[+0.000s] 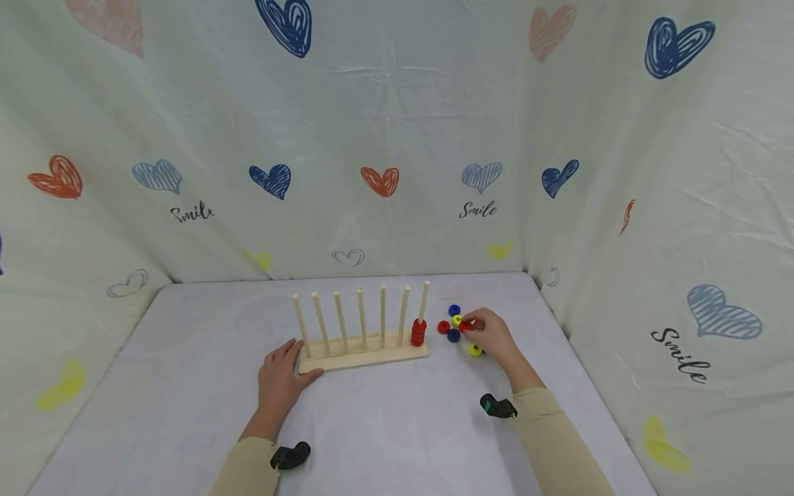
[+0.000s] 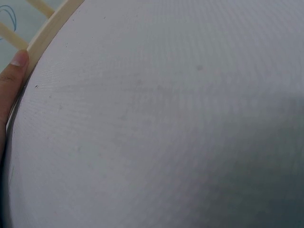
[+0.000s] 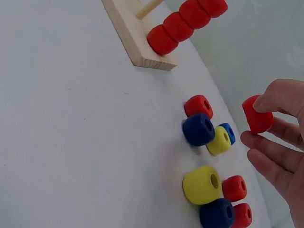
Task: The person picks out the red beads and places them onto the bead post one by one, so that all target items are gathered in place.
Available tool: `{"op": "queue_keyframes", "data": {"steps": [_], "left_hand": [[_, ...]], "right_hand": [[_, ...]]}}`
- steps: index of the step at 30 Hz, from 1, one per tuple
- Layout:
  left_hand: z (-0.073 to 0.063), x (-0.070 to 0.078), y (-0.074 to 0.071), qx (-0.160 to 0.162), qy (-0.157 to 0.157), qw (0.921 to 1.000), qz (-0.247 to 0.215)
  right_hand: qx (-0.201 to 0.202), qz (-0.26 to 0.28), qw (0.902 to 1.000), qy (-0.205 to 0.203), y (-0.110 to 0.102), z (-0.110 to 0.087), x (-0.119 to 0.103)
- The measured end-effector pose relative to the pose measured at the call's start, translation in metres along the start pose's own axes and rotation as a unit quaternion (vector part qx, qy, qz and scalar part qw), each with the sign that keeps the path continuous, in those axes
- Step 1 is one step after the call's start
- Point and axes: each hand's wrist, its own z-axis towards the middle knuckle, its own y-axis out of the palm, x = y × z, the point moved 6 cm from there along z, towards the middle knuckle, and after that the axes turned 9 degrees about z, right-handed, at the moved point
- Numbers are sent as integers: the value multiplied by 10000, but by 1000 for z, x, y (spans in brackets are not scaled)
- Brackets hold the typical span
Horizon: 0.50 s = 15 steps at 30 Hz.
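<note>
A wooden peg rack (image 1: 366,355) with a row of upright pegs stands on the table. Several red beads (image 1: 418,333) are stacked on its rightmost peg. My left hand (image 1: 280,377) grips the rack's left end, its thumb (image 2: 18,64) along the front edge and the other fingers round the end. Between thumb and fingers, my right hand (image 1: 493,336) pinches a red bead (image 3: 258,115) above the loose beads. Under and beside it lie a yellow bead (image 3: 202,185), a dark blue bead (image 3: 198,129) and a red bead (image 3: 198,106), holes showing.
More loose beads, such as a blue bead (image 1: 455,310) and a yellow bead (image 1: 475,350), lie right of the rack on the white table (image 1: 384,427). A white curtain (image 1: 422,117) printed with hearts surrounds the table's back and sides.
</note>
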Motion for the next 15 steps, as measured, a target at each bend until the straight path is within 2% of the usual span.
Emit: {"op": "queue_keyframes", "data": {"steps": [9, 15], "left_hand": [[0, -1, 0, 28, 10, 10000, 6], [1, -1, -1, -106, -1, 9999, 5]], "right_hand": [[28, 132, 9998, -154, 1, -3, -12], [-24, 250, 9994, -232, 2, -6, -22]]}}
